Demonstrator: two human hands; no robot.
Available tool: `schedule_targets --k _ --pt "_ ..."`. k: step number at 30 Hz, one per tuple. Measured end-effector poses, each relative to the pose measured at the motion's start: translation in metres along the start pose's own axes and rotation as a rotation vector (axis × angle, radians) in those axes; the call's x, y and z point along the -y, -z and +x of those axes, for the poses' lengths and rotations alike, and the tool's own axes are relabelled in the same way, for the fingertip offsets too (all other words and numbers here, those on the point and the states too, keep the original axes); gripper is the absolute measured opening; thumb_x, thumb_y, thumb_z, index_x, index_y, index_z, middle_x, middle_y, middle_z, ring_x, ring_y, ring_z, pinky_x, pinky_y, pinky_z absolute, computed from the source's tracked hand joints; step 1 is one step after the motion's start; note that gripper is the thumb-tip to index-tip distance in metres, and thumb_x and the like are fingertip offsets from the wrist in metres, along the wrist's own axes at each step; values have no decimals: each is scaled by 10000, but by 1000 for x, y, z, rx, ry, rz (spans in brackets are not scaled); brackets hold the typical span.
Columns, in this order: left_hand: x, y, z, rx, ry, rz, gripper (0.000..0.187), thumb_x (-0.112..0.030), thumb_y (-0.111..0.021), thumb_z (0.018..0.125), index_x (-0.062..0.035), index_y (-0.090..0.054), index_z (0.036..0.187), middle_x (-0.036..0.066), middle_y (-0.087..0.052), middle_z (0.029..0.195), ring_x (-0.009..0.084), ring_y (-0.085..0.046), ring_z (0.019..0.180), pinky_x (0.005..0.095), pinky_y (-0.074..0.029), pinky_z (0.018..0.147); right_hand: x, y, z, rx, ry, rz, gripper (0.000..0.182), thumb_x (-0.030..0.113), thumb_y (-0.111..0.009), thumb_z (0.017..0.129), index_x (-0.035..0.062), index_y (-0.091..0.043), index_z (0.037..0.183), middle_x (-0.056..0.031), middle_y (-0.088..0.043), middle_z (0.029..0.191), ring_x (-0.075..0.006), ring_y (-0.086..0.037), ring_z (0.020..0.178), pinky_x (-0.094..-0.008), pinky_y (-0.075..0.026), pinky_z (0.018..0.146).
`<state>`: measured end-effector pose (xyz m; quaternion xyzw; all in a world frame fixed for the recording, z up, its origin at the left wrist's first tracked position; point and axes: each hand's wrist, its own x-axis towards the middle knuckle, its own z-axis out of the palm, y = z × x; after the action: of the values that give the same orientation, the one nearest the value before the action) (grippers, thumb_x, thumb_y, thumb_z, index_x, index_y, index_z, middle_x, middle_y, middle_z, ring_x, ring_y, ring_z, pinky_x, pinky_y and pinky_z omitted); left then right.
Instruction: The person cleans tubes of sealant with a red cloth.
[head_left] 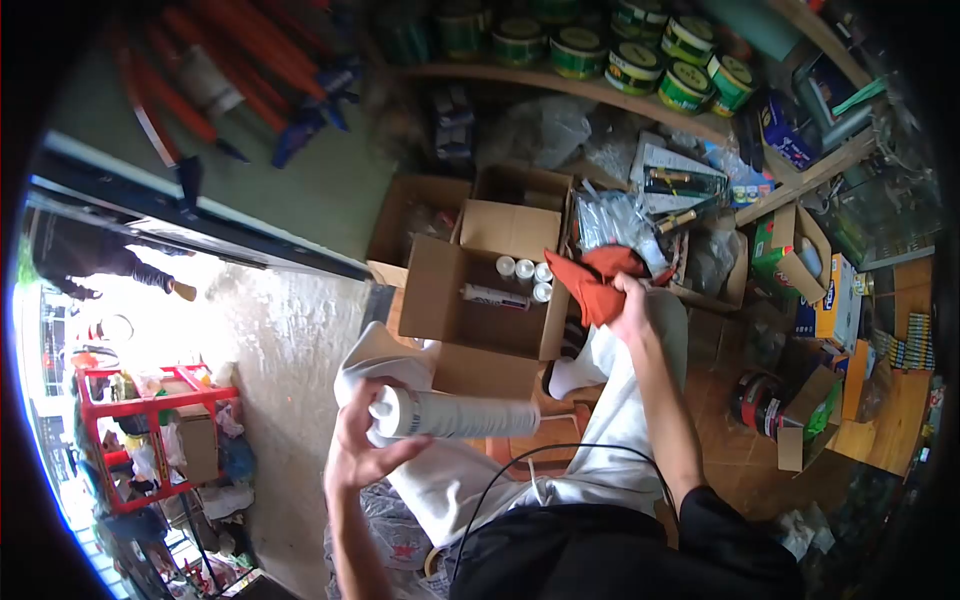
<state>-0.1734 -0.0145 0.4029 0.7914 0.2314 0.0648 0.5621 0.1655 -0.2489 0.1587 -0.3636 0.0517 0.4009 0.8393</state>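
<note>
My left hand (362, 440) grips one end of a white sealant cartridge (465, 415), which lies sideways over my lap, slightly smeared by motion. An orange-red cloth (592, 280) hangs bunched from my right hand (630, 308), whose fingers are closed around it. Between and beyond my hands stands an open cardboard box (430, 292). Inside it, several white cartridges (506, 266) stand upright by the far wall, and another cartridge (495, 297) lies on its side.
Several green tins (632, 68) line a wooden shelf (560, 82) ahead. Plastic-wrapped packets (612, 218) lie behind the cloth. Orange-handled saws (190, 110) hang at upper left. A red rack (160, 403) stands left, near another person's arm (150, 272). More cartons (800, 250) sit right.
</note>
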Motion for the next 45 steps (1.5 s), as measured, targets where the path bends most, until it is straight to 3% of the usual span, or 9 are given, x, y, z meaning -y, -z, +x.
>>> schedule_targets --k 3,6,16,18,24,27,34,42,45 --pt "5 -72 -22 -437 -81 -983 746 -590 -673 816 -29 -478 1267 157 -615 1059 296 -651 948 454 -556 815 -4 -46 -76 55 -13 149 507 147 -494 829 85 -468 1332 -93 -532 1330 -226 -509 1237 -402 -365 1104" --pt "10 -132 -28 -150 -42 -1925 719 -710 -449 893 -86 -491 1249 115 -596 943 268 -626 776 393 -545 627 -8 -81 -151 191 -71 120 767 124 -464 772 115 -273 1515 -136 -351 1534 -301 -356 1406 -427 -256 1184" --pt "-21 -171 -94 -110 467 -1490 645 -608 -370 981 -56 -545 1265 69 -646 1011 198 -641 906 348 -528 784 12 -240 -254 792 235 -1156 596 255 -602 885 39 -462 1423 -104 -444 1483 -322 -309 1426 -441 -220 1175" --pt "-25 -170 -96 -402 319 -1318 583 -548 -371 992 -64 -550 1264 74 -650 1099 207 -635 1007 354 -523 867 -2 -262 -258 956 526 -1411 537 287 -620 888 44 -546 1361 -89 -467 1467 -376 -285 1431 -466 -202 1181" --pt "32 -119 -80 10 -125 -2041 608 -584 -391 974 -100 -520 1318 155 -587 1284 310 -594 1140 456 -487 985 -18 -246 -307 1210 315 -1519 513 411 -633 881 155 -598 1325 -38 -492 1454 -390 -275 1434 -560 -196 1170" --pt "45 -133 -86 98 -277 -2445 664 -604 -383 970 -116 -439 1416 165 -524 1375 318 -539 1231 467 -450 1037 -19 -246 -293 1196 409 -1464 520 449 -625 892 170 -596 1329 -60 -494 1449 -400 -301 1418 -557 -217 1163" --pt "-10 -144 -98 -15 43 -1900 624 -524 -322 1002 -91 -395 1446 154 -470 1442 335 -475 1303 507 -363 1103 16 -284 -252 1157 434 -1203 724 612 -501 930 78 -490 1418 -131 -417 1508 -296 -373 1407 -448 -246 1154" --pt "-5 -167 -89 -262 223 -1579 662 -524 -355 975 -69 -370 1456 170 -466 1442 339 -485 1299 492 -403 1093 54 -333 -275 718 -401 -162 899 733 -235 930 132 -42 1570 -295 -267 1527 -414 -330 1401 -525 -283 1138" --pt "-4 -165 -87 -113 187 -1714 654 -514 -352 976 -66 -372 1453 172 -468 1439 339 -489 1294 490 -405 1092 49 -306 -263 671 -501 -90 817 562 -442 981 120 -87 1569 -232 -310 1530 -311 -311 1427 -433 -244 1169"
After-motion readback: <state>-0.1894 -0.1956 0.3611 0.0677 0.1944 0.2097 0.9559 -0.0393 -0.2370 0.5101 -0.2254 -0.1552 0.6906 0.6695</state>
